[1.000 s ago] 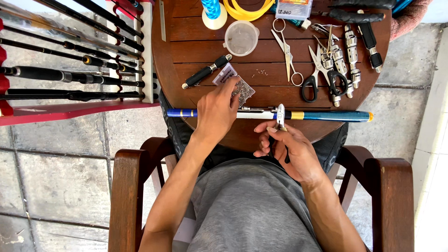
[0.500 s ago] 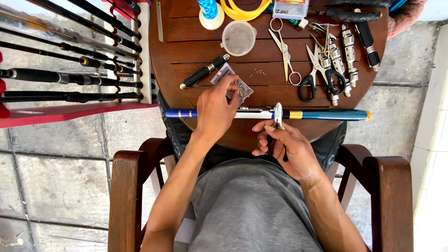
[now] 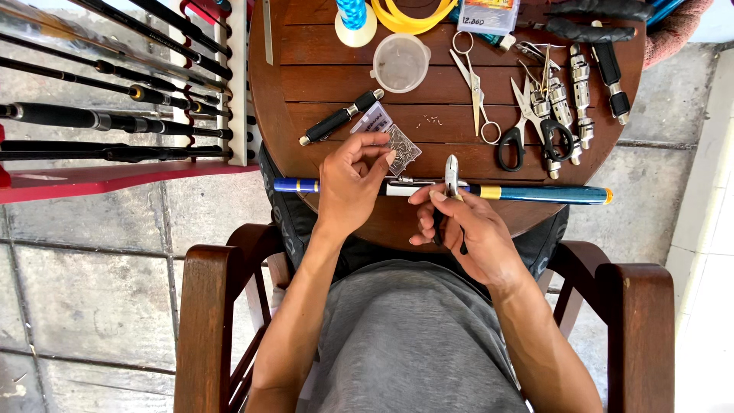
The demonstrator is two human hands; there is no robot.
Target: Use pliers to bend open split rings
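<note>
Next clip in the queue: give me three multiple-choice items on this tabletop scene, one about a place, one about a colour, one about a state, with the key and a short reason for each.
1. Where does the blue rod lie?
A. across the near edge of the round wooden table
B. on the floor tiles
C. in the rack at the left

2. What colour is the coil of line at the far edge of the table?
A. red
B. yellow
C. white

3. What is the right hand doing?
A. resting flat and empty on the table
B. gripping pliers at the rod
C. holding the clear cup

Key: 1 A, the rod spans the table's near rim, under the left hand. 2 B, the loop beside the blue spool is yellow. 3 B, its fingers close round dark handles, and the metal tip stands at the rod.
</note>
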